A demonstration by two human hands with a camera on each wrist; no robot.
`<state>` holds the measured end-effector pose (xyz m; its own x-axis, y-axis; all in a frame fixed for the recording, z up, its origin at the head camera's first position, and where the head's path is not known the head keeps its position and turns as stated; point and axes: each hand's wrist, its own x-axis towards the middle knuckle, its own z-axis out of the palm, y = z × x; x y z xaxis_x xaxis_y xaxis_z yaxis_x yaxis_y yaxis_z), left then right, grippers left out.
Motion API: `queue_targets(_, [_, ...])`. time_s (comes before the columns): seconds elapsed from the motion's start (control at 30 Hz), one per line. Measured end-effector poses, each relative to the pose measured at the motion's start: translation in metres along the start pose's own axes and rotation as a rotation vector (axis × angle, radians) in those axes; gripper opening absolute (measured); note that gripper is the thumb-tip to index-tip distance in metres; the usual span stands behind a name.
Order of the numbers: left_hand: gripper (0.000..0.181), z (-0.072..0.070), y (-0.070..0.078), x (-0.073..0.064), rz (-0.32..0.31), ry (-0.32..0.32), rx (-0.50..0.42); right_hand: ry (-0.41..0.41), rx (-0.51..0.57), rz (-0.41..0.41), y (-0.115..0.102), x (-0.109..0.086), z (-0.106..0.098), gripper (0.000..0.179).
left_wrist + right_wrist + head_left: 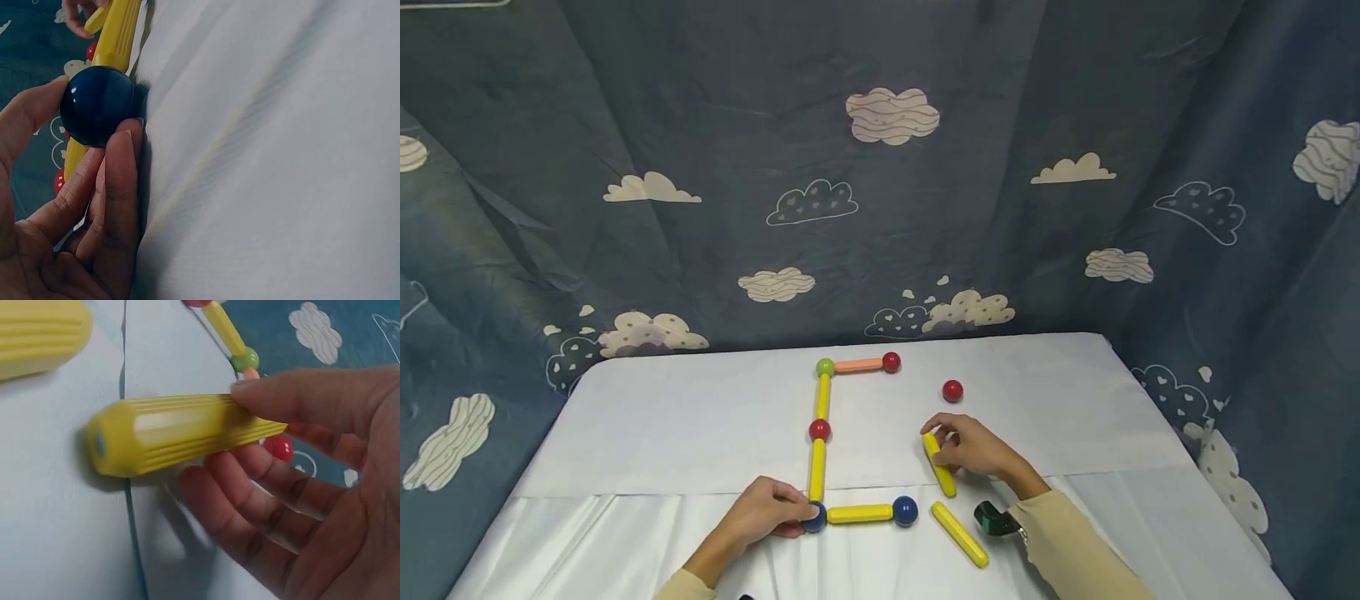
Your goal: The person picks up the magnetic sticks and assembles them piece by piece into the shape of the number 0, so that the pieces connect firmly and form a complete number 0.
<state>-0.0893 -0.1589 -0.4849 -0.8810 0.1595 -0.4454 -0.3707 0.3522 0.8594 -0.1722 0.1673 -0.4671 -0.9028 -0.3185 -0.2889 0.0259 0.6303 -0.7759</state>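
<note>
Right sleeve (pixel 1071 542): plain beige, reaching the wrist. Left sleeve (pixel 688 587): matching beige. Dark, rounded, glossy device (pixel 995 518) at the right cuff, small metallic part adjoining. Fingers (pixel 122 169) bare.

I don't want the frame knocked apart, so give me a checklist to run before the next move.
1. Left hand pinches corner ball: ok.
2. Right hand holds yellow rod: ok.
3. Yellow rod joined to a ball: not ok, both ends free.
4. End ball touching bottom rod: ok.
5. Loose ball joined to a rod: not ok, lies apart.
6. Joint strength: cannot tell.
</note>
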Motion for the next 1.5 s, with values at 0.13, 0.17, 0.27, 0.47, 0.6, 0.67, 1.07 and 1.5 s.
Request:
queue_targets(0.13, [0.029,0.001,0.001,0.002,0.004,0.001,0.002,0.021,-0.032,-0.037,-0.006,0.009,0.005,0.038])
queue_targets(0.17, [0.029,0.001,0.001,0.002,0.003,0.003,0.004,0.033,-0.037,-0.039,-0.008,0.011,0.007,0.037])
queue_targets(0.27, [0.029,0.000,0.001,0.001,-0.005,0.011,0.006,0.070,-0.051,-0.041,-0.014,0.016,0.012,0.037])
queue_targets(0.47, [0.029,-0.001,0.000,0.001,-0.009,0.008,0.003,0.065,0.033,-0.033,-0.021,0.022,0.018,0.036])
queue_targets(0.6, [0.031,0.000,0.001,0.002,-0.003,0.003,0.008,0.048,0.122,-0.013,-0.022,0.023,0.022,0.035])
queue_targets(0.67, [0.030,0.000,0.001,0.001,-0.008,0.012,0.009,0.041,0.156,-0.005,-0.023,0.023,0.025,0.034])
queue_targets(1.07, [0.029,0.001,-0.001,0.000,-0.013,0.015,-0.003,0.027,0.190,0.001,-0.022,0.019,0.036,0.034])
queue_targets(1.5, [0.027,0.003,-0.004,0.002,-0.018,0.039,0.006,0.017,0.258,-0.001,-0.016,0.013,0.044,0.033])
